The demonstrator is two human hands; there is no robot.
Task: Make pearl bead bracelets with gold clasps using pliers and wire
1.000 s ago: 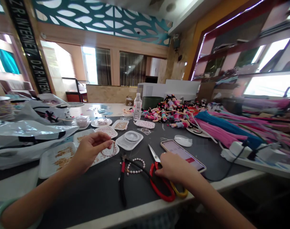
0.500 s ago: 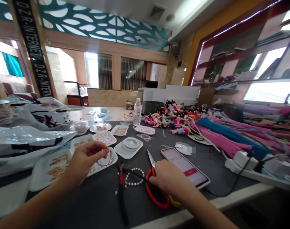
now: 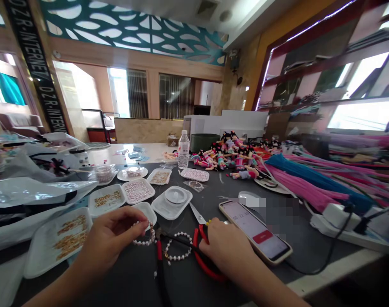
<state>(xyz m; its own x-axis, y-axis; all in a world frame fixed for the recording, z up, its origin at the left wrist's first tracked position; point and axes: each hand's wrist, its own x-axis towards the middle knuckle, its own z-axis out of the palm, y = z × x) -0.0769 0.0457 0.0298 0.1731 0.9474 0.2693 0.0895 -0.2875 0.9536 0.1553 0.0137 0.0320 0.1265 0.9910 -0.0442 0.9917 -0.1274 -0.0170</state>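
Observation:
My left hand [image 3: 113, 234] pinches a beaded bracelet [image 3: 145, 243], which hangs from its fingertips in front of a small white tray. On the dark mat to the right lies a second white bead bracelet [image 3: 179, 257]. Pliers [image 3: 160, 256] with red and black handles rest left of it. My right hand [image 3: 226, 247] is closed over the red-handled scissors [image 3: 199, 215], with a bit of yellow handle showing at its fingers; its fingertips are partly hidden. A phone [image 3: 256, 234] lies just right of that hand.
White trays of gold pieces [image 3: 37, 251] and pink beads [image 3: 137, 191] stand at the left. A water bottle [image 3: 183, 150] is upright behind them. Small dolls [image 3: 229, 155] are heaped at the back. A power strip [image 3: 357, 232] and pink and blue bundles [image 3: 312, 181] lie right.
My left hand has moved slightly nearer with the bracelet, now clear of the tray. My right hand has shifted a little at the scissors, and yellow handles have moved up with it.

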